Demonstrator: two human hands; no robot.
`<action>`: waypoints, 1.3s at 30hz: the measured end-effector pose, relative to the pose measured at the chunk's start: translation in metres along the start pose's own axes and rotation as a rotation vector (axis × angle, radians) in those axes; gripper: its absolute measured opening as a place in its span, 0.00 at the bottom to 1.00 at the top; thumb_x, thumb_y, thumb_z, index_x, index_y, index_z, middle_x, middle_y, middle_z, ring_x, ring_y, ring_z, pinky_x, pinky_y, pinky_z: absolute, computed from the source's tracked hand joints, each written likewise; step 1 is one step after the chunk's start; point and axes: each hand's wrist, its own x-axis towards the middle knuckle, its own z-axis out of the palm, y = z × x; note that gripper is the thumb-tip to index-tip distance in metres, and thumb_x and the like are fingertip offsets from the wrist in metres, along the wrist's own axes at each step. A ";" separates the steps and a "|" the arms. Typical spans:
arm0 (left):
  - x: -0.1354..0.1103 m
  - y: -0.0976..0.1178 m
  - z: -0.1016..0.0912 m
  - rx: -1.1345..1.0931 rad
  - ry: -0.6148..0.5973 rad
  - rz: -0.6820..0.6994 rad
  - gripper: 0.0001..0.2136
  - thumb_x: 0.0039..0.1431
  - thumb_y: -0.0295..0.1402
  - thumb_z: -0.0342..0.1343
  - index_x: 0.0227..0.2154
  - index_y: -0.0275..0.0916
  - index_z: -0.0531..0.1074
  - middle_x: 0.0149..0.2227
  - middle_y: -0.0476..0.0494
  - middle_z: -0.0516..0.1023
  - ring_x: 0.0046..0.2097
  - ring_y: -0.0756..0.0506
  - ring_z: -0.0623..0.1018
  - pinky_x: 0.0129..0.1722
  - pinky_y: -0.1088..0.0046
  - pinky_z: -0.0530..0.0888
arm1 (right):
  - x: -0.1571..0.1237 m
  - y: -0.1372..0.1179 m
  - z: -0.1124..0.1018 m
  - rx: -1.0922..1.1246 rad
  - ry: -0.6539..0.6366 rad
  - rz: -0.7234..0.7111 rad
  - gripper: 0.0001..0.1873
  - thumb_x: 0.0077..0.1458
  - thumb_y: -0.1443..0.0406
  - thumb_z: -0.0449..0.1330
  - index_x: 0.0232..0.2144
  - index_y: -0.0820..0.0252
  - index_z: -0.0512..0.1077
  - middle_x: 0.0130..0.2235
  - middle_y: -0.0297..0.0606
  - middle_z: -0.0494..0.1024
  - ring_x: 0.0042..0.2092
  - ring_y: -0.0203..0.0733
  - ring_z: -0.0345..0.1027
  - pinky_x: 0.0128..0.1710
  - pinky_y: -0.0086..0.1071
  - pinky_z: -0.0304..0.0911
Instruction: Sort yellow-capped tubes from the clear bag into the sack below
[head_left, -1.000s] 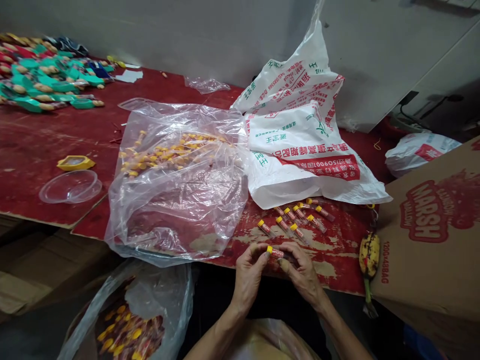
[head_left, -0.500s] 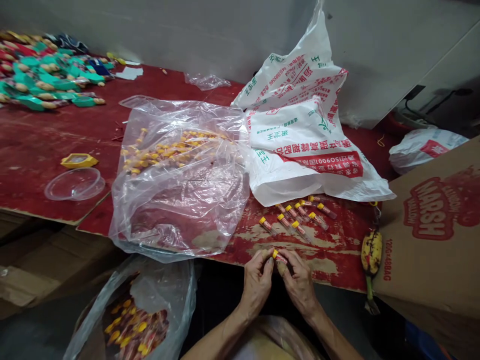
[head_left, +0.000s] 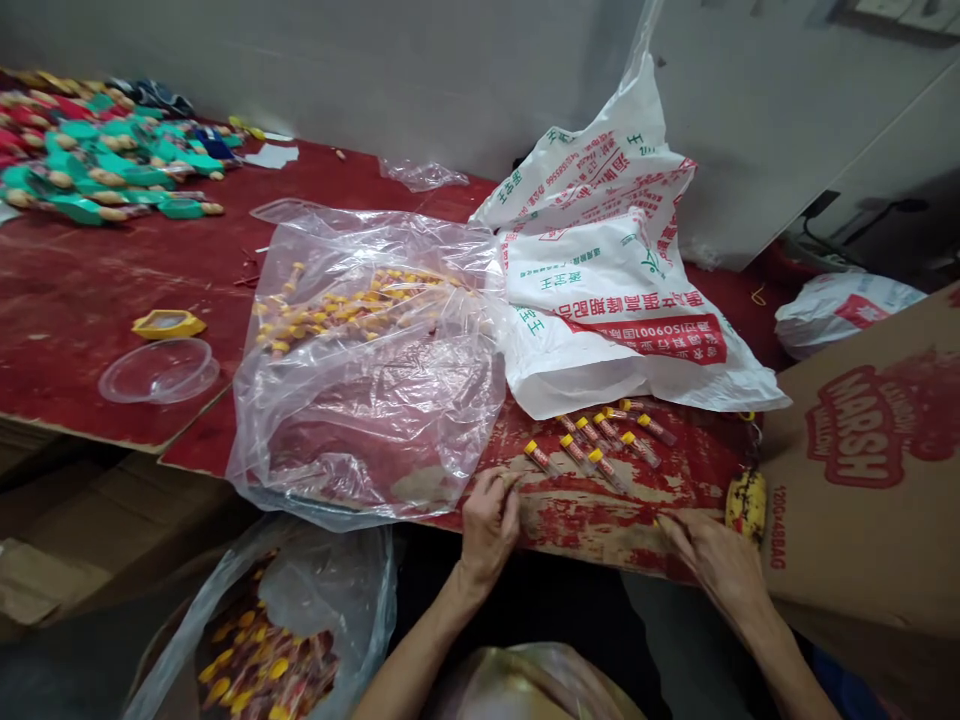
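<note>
At the table's front edge my left hand (head_left: 489, 525) is closed, its fingers curled and pressed together; whatever they hold is hidden. My right hand (head_left: 712, 560) is farther right, fingers low over the red table. A small yellow cap (head_left: 657, 522) shows at its fingertips, and the rest of that tube is covered by the hand. Between and beyond the hands several clear tubes with yellow caps (head_left: 576, 452) lie loose on the table. To the left, a clear plastic bag (head_left: 375, 400) holds many more capped tubes.
A printed white sack (head_left: 600, 290) lies behind the loose tubes. A banana (head_left: 746, 505) hangs beside a cardboard box (head_left: 870, 450) at right. Below the table edge, an open bag (head_left: 360, 590) holds more yellow-capped pieces. Green toy-like pieces (head_left: 105, 175) are piled far left.
My hands, together on one yellow-capped tube before, are now apart. The right hand has moved right towards the banana; the left has shifted slightly left.
</note>
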 end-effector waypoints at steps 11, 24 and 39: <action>0.023 -0.054 -0.014 0.803 0.012 0.155 0.15 0.61 0.28 0.46 0.46 0.35 0.74 0.49 0.35 0.76 0.48 0.35 0.71 0.45 0.56 0.66 | 0.016 -0.013 0.004 -0.666 -0.211 -0.006 0.17 0.62 0.63 0.50 0.32 0.62 0.77 0.33 0.48 0.80 0.34 0.49 0.76 0.25 0.31 0.58; 0.019 -0.066 -0.023 0.284 0.393 0.065 0.15 0.65 0.32 0.43 0.51 0.39 0.67 0.45 0.38 0.74 0.46 0.43 0.75 0.46 0.63 0.72 | 0.002 -0.078 0.047 0.173 -0.001 -0.509 0.16 0.65 0.64 0.43 0.44 0.57 0.70 0.41 0.39 0.75 0.40 0.39 0.71 0.41 0.31 0.66; 0.021 -0.055 -0.018 0.638 0.053 0.462 0.10 0.61 0.33 0.51 0.39 0.37 0.75 0.44 0.35 0.77 0.48 0.37 0.73 0.49 0.55 0.67 | 0.050 -0.153 0.094 -0.195 0.437 -0.441 0.09 0.59 0.69 0.52 0.41 0.65 0.69 0.46 0.52 0.70 0.46 0.52 0.62 0.48 0.47 0.58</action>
